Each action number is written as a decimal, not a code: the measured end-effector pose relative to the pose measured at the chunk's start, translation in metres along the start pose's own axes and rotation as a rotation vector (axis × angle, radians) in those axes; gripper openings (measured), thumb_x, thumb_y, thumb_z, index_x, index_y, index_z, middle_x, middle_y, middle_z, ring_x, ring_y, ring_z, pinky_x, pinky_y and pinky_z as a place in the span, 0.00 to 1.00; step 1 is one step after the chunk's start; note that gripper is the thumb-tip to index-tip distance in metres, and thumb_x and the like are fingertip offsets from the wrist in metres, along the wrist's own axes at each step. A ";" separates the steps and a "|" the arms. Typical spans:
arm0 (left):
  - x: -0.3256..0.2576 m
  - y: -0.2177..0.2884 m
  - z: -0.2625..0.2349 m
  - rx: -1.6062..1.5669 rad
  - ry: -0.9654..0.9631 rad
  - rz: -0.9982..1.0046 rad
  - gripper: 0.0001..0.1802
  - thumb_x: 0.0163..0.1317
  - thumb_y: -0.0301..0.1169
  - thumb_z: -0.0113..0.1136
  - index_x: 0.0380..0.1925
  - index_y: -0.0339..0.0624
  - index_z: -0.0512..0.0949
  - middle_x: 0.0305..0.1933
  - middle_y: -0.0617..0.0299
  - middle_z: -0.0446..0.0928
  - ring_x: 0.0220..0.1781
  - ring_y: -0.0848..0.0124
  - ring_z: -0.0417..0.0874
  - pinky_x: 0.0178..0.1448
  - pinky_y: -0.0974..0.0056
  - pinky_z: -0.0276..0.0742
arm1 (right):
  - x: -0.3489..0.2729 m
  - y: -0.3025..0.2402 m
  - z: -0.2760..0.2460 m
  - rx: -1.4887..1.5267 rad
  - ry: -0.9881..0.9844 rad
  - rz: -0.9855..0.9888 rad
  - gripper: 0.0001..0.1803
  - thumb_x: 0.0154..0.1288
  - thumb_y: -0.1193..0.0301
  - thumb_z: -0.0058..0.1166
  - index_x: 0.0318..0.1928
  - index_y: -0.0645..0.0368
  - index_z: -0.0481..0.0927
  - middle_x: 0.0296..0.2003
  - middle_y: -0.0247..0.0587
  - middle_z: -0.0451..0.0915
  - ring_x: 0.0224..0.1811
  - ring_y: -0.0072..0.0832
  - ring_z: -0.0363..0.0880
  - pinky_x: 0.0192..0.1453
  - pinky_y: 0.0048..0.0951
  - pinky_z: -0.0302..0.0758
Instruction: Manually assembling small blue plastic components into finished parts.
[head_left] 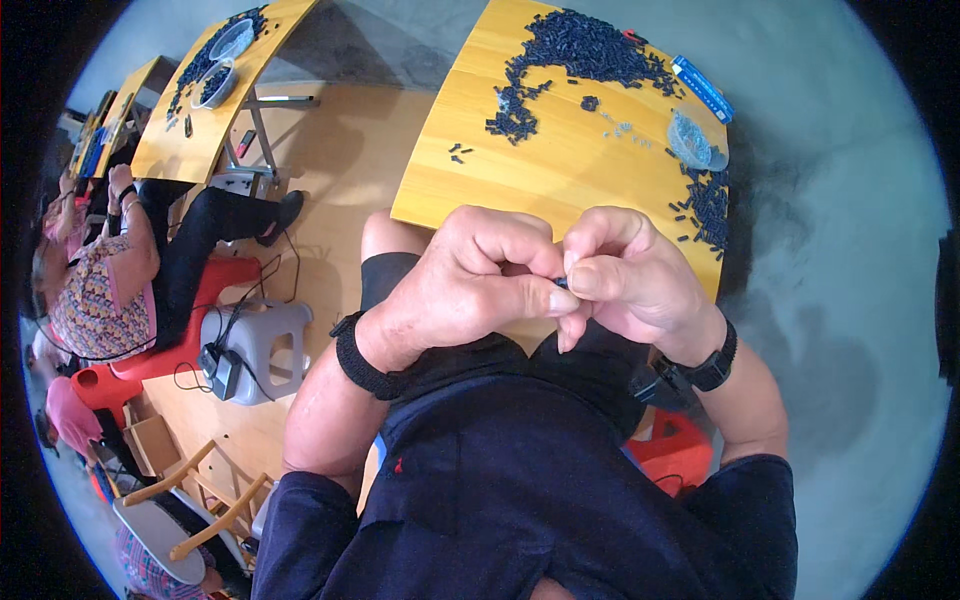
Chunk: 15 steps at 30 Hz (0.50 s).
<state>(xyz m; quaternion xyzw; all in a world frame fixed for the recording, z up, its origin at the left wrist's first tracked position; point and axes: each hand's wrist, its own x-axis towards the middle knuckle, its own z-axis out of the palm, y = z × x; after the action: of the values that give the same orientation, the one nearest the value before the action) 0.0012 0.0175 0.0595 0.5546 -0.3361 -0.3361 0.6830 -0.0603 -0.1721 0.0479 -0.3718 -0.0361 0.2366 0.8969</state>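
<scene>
Both hands meet in front of my body, above my lap and just short of the table's near edge. Thumb and forefinger of my left hand [465, 285] pinch a small black part [561, 283], of which only a sliver shows. My right hand [635, 275] is closed in a pinch right against it, and its fingertips hide whatever they hold. On the yellow wooden table [480, 190] beyond lies a large heap of small black parts [600, 48]. Small pale pieces [625, 130] are scattered nearer to me, beside a clear plastic tub [692, 143] of light-blue bits.
A blue box [703, 90] lies at the table's far right edge. More black parts [708, 210] spread along the right edge. To the left, a seated person [105, 285] is by another table [195, 130] with tubs and black parts. A grey stool [258, 345] stands nearby.
</scene>
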 end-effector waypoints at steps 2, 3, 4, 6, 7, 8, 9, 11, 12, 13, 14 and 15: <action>0.000 -0.004 0.003 -0.058 0.019 -0.009 0.02 0.56 0.20 0.62 0.25 0.33 0.80 0.26 0.62 0.77 0.30 0.75 0.79 0.35 0.71 0.73 | -0.001 0.002 -0.003 0.005 -0.002 -0.004 0.05 0.63 0.74 0.56 0.37 0.61 0.76 0.29 0.44 0.80 0.26 0.30 0.83 0.31 0.33 0.84; 0.001 -0.004 0.005 -0.057 0.014 -0.013 0.02 0.56 0.20 0.62 0.25 0.33 0.80 0.26 0.62 0.77 0.30 0.75 0.79 0.35 0.71 0.73 | -0.002 0.001 -0.004 0.033 -0.002 0.011 0.05 0.63 0.74 0.56 0.37 0.61 0.76 0.28 0.44 0.80 0.26 0.30 0.83 0.31 0.33 0.84; 0.002 -0.005 0.006 -0.096 0.010 -0.019 0.02 0.56 0.19 0.61 0.25 0.32 0.79 0.26 0.61 0.78 0.30 0.75 0.80 0.35 0.72 0.74 | -0.003 0.001 -0.006 0.060 -0.002 0.025 0.04 0.63 0.74 0.56 0.36 0.61 0.76 0.28 0.43 0.80 0.25 0.30 0.83 0.31 0.33 0.84; 0.005 -0.004 0.009 -0.132 0.002 -0.024 0.02 0.57 0.19 0.60 0.25 0.32 0.79 0.26 0.60 0.78 0.30 0.74 0.81 0.35 0.72 0.76 | -0.003 0.002 -0.008 0.087 -0.007 0.019 0.05 0.63 0.73 0.56 0.36 0.62 0.75 0.28 0.43 0.79 0.25 0.30 0.83 0.31 0.33 0.84; 0.007 -0.003 0.010 -0.114 -0.003 -0.014 0.03 0.57 0.18 0.60 0.25 0.31 0.78 0.26 0.59 0.79 0.29 0.73 0.81 0.35 0.71 0.77 | -0.003 0.001 -0.008 0.111 -0.014 0.018 0.06 0.63 0.73 0.56 0.36 0.62 0.75 0.27 0.43 0.79 0.25 0.30 0.83 0.31 0.33 0.84; 0.009 -0.002 0.011 -0.096 -0.008 -0.004 0.03 0.57 0.18 0.59 0.25 0.31 0.78 0.26 0.58 0.79 0.28 0.73 0.81 0.34 0.71 0.77 | -0.004 0.000 -0.009 0.110 -0.014 0.013 0.06 0.63 0.73 0.56 0.36 0.62 0.75 0.27 0.43 0.79 0.25 0.30 0.83 0.31 0.33 0.84; 0.010 -0.002 0.013 -0.091 -0.010 -0.003 0.03 0.57 0.18 0.59 0.25 0.31 0.78 0.26 0.58 0.79 0.28 0.73 0.81 0.34 0.71 0.77 | -0.005 0.000 -0.008 0.117 -0.010 0.032 0.08 0.62 0.72 0.57 0.36 0.63 0.73 0.27 0.43 0.79 0.24 0.29 0.82 0.31 0.33 0.84; 0.011 -0.004 0.016 -0.111 -0.043 0.048 0.04 0.58 0.18 0.59 0.25 0.30 0.77 0.25 0.58 0.79 0.28 0.72 0.81 0.33 0.70 0.78 | -0.006 -0.002 -0.008 0.123 -0.008 0.049 0.10 0.61 0.71 0.58 0.36 0.64 0.72 0.27 0.43 0.79 0.24 0.29 0.82 0.30 0.32 0.84; 0.011 -0.003 0.016 -0.110 -0.047 0.047 0.04 0.58 0.18 0.59 0.25 0.30 0.77 0.25 0.58 0.79 0.28 0.72 0.81 0.33 0.70 0.78 | -0.009 -0.001 -0.008 0.079 0.005 0.060 0.12 0.61 0.69 0.58 0.37 0.64 0.72 0.27 0.43 0.78 0.23 0.28 0.82 0.30 0.32 0.84; 0.012 0.000 0.016 -0.115 -0.051 0.026 0.04 0.58 0.18 0.58 0.25 0.30 0.78 0.25 0.58 0.80 0.28 0.72 0.81 0.33 0.70 0.78 | -0.010 -0.001 -0.009 0.036 0.018 0.073 0.13 0.61 0.68 0.58 0.37 0.64 0.71 0.27 0.43 0.78 0.22 0.28 0.82 0.29 0.32 0.84; 0.013 0.001 0.016 -0.120 -0.055 0.004 0.04 0.58 0.18 0.58 0.25 0.31 0.78 0.25 0.58 0.80 0.28 0.72 0.81 0.33 0.70 0.78 | -0.011 -0.002 -0.010 0.036 0.021 0.070 0.13 0.61 0.68 0.58 0.37 0.64 0.71 0.27 0.43 0.78 0.22 0.28 0.82 0.29 0.32 0.84; 0.013 0.000 0.018 -0.120 -0.056 0.003 0.04 0.58 0.18 0.58 0.25 0.31 0.78 0.25 0.58 0.80 0.28 0.72 0.81 0.33 0.70 0.78 | -0.011 -0.002 -0.010 0.038 0.038 0.091 0.13 0.61 0.67 0.58 0.37 0.65 0.71 0.27 0.43 0.78 0.22 0.27 0.81 0.28 0.32 0.84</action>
<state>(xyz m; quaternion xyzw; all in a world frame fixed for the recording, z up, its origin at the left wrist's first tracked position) -0.0064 -0.0025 0.0633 0.5025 -0.3352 -0.3698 0.7059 -0.0672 -0.1848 0.0437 -0.3606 0.0025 0.2706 0.8926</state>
